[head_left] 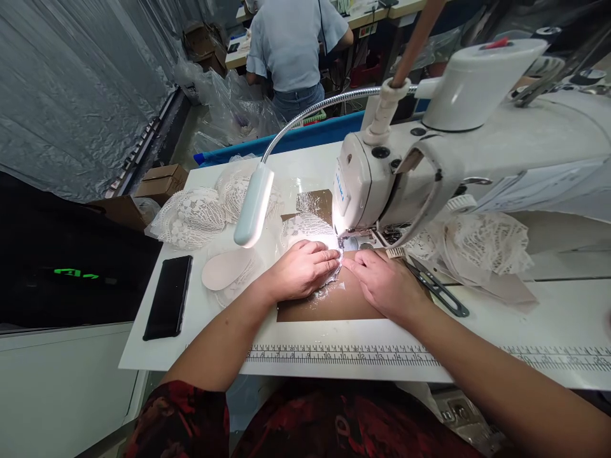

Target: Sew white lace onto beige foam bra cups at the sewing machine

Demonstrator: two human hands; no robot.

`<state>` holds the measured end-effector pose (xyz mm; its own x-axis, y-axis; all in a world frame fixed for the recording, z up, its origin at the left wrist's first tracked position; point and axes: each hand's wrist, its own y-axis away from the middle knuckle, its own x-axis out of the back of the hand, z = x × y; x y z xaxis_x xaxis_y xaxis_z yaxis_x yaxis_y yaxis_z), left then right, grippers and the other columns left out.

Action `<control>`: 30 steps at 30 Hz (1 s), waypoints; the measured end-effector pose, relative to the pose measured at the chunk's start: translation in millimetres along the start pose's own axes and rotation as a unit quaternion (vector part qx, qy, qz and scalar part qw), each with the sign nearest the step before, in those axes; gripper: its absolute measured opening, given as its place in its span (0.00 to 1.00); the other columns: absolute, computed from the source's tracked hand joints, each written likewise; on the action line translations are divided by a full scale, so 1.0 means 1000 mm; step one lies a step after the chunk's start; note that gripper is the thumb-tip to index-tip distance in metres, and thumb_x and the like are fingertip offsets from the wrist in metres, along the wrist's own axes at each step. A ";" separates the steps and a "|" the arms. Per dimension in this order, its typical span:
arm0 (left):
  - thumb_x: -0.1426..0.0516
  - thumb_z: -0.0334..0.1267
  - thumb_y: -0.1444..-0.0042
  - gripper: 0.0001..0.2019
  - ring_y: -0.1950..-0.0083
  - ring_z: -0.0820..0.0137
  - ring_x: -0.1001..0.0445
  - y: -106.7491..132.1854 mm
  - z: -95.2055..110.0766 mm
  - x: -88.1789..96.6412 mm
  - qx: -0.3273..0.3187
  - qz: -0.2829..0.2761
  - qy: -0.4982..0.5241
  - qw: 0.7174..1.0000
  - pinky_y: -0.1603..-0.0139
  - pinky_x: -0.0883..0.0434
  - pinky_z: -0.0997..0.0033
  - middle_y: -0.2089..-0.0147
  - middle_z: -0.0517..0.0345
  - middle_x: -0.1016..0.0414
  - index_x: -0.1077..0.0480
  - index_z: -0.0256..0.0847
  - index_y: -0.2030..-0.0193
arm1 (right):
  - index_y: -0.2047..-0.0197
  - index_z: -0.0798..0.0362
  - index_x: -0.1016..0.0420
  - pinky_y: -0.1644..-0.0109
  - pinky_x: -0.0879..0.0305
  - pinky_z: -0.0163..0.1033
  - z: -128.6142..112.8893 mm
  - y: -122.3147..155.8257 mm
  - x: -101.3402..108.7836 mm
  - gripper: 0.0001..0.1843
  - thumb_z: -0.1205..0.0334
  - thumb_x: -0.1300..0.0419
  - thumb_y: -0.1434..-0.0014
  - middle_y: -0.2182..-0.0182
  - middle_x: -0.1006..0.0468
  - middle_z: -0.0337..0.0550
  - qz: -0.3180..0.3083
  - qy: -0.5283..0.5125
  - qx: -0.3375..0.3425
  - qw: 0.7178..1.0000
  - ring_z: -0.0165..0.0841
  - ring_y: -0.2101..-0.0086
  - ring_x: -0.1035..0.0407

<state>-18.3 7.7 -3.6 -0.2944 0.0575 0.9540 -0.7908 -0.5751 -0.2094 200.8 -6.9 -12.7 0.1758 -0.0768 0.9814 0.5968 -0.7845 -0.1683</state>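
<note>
My left hand (pixel 303 270) lies flat, fingers stretched, pressing a white lace piece (pixel 308 230) onto the table just left of the needle of the white sewing machine (pixel 429 159). My right hand (pixel 384 280) rests flat beside it, fingers pointing at the needle area (pixel 342 240) and touching the edge of the lace. The lace lies over a brown patch (pixel 329 304) of the table, brightly lit by the gooseneck lamp (pixel 254 205).
A black phone (pixel 168 296) lies at the left of the white table (pixel 214 343). Lace pieces (pixel 191 217) are heaped behind it, more lace (pixel 487 240) sits right of the machine. Thread snips (pixel 439 289) lie near my right wrist. A printed ruler (pixel 344 356) lines the front edge. A person (pixel 293 44) works beyond.
</note>
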 end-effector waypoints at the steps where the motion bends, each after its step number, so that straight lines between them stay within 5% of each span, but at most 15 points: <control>1: 0.52 0.38 0.35 0.17 0.44 0.61 0.33 0.000 0.000 0.000 0.001 0.001 0.000 1.000 0.45 0.34 0.58 0.42 0.48 0.29 0.32 0.37 0.44 | 0.54 0.53 0.23 0.67 0.49 0.39 0.000 0.000 0.000 0.20 0.74 0.52 0.43 0.67 0.26 0.46 -0.003 0.000 -0.004 1.000 0.34 0.69 0.37; 15: 0.51 0.42 0.36 0.17 0.44 0.59 0.34 -0.002 0.003 0.000 0.029 0.014 -0.002 0.999 0.45 0.36 0.54 0.42 0.46 0.29 0.31 0.37 0.46 | 0.47 0.54 0.26 0.67 0.48 0.39 0.002 -0.005 -0.004 0.21 0.69 0.53 0.39 0.66 0.26 0.46 0.014 0.001 -0.026 1.000 0.33 0.70 0.36; 30: 0.50 0.39 0.36 0.12 0.54 0.65 0.32 0.001 -0.001 -0.001 0.001 0.044 0.031 0.999 0.49 0.35 0.60 0.61 0.51 0.26 0.26 0.41 0.56 | 0.52 0.51 0.23 0.65 0.47 0.38 0.011 0.004 -0.006 0.20 0.69 0.52 0.40 0.69 0.28 0.46 0.016 -0.098 0.081 0.992 0.34 0.68 0.39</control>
<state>-19.1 8.3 -4.7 -0.3955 0.0564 0.9167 -0.7596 -0.5812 -0.2919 210.5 -3.1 -20.4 0.3351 0.0332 0.9416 0.7033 -0.6738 -0.2265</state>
